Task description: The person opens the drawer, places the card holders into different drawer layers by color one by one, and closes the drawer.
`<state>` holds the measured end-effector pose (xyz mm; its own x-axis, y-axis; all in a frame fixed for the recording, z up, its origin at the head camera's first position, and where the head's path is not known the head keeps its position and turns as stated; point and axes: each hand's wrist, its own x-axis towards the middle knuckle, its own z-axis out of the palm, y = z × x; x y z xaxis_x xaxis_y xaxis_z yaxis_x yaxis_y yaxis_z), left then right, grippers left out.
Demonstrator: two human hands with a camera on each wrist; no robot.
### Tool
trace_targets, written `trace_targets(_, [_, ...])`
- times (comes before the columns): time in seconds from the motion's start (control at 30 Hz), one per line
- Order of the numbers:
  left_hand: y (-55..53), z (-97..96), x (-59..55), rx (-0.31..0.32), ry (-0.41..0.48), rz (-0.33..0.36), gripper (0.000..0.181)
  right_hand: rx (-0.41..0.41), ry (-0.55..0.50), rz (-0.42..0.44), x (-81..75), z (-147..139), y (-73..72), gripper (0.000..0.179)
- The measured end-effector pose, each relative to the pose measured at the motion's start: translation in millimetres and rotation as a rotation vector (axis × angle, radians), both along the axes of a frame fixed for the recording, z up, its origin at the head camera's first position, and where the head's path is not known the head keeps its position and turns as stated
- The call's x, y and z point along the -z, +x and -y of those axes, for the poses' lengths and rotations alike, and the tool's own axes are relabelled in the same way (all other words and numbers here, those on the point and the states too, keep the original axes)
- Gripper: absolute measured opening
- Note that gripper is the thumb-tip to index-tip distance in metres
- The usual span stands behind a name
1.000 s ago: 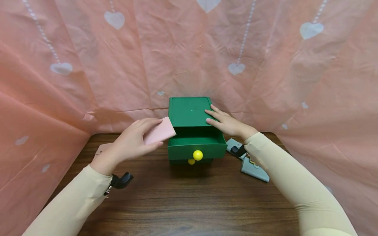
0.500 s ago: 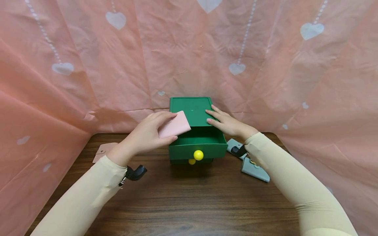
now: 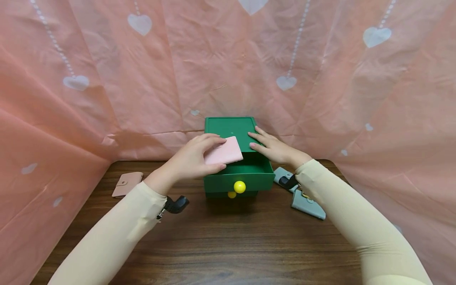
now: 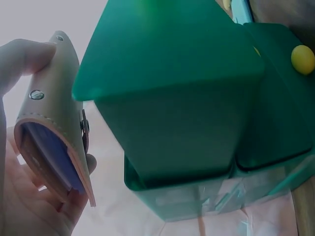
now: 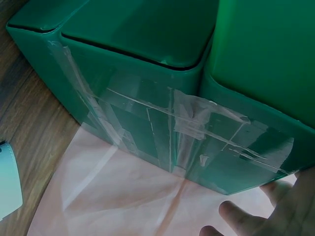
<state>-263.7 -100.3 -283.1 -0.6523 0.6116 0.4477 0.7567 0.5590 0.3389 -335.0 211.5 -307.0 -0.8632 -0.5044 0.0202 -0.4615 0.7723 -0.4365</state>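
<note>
Left grip [image 3: 190, 158] pinching pink wallet [image 3: 225, 152], right grip [image 3: 277, 151] spread apart, touching green drawer unit [image 3: 224, 126]

Soft, fairly even light filled the head view, with a broad shadow on the curtain [image 3: 320, 99] left of centre and a darker patch on the worktop [image 3: 270, 245] beneath the drawers [image 3: 217, 183]. Wide-angle stretching broadened the sleeves [image 3: 110, 237] toward the lower corners. The left wrist view was hazy, its upper left washed out nearly white. In the right wrist view, clear tape [image 5: 192, 118] caught pale glare around the middle.
</note>
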Motion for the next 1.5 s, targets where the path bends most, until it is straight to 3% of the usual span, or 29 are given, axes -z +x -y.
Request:
trace_targets(0.3, [-0.7,-10.1,0.1,0.016,-0.035,0.075,0.064,-0.010,-0.022,0.010,-1.2,0.1,1.3,0.070])
trace_targets(0.77, [-2.6,-19.7,-1.1,0.017,-0.094,0.046,0.058,-0.023,-0.007,0.009,0.7,-0.2,0.8,0.069])
trace_targets(1.2, [-2.5,-27.3,-4.3,0.011,-0.159,0.078,0.057,-0.020,-0.006,0.001,0.1,-0.3,1.1,0.069])
trace_targets(1.5, [-3.8,-30.8,-2.5,0.021,-0.176,0.054,0.056,-0.018,0.002,-0.003,0.0,-0.2,0.8,0.067])
